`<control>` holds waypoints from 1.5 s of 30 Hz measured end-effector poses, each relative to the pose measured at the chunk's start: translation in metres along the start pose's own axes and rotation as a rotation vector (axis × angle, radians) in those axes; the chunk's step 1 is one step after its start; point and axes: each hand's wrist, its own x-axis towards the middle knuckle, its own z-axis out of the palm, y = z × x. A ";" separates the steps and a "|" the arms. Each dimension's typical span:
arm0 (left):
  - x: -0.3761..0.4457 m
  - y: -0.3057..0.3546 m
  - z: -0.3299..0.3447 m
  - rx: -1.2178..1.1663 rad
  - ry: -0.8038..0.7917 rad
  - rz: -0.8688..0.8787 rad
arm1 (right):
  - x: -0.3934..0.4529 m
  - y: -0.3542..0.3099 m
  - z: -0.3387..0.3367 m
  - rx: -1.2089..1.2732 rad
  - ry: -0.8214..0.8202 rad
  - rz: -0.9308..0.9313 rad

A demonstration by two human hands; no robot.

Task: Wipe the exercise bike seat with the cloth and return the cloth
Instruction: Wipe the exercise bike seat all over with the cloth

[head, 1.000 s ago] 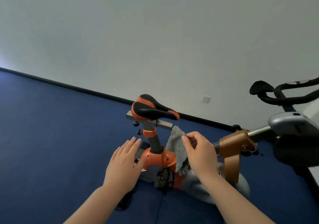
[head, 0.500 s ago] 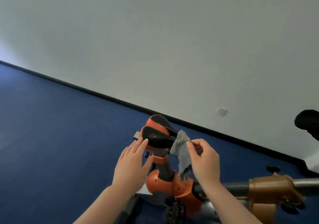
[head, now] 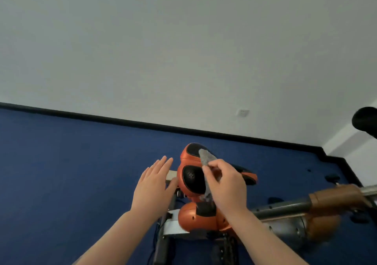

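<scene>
The orange and black bike seat (head: 192, 178) sits at the lower middle of the head view, its nose pointing right. My right hand (head: 225, 185) pinches a small grey cloth (head: 206, 157) and holds it over the middle of the seat; the cloth hangs down past the seat's near side. My left hand (head: 154, 185) hovers flat with fingers spread, just left of the seat's wide back end, thumb close to the seat post bracket. Whether it touches the seat I cannot tell.
The orange bike body (head: 196, 216) and a grey and copper frame bar (head: 306, 204) run off to the right below the seat. A black handlebar end (head: 365, 120) shows at the right edge. Blue carpet (head: 71, 173) meets a white wall at a black skirting.
My view has shifted so the seat is seen more from above. My right hand has carried the cloth up from beside the seat's nose to over its middle. My left hand moved alongside the seat's back.
</scene>
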 end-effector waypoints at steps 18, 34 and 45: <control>0.026 -0.032 0.019 -0.202 -0.066 0.011 | -0.020 0.012 0.072 -0.138 -0.073 -0.207; 0.019 -0.010 0.044 -0.298 -0.048 -0.033 | -0.016 0.047 0.062 -0.044 -0.196 -0.296; 0.028 0.013 0.054 -0.432 0.007 0.022 | -0.028 0.052 0.073 -0.100 -0.235 -0.275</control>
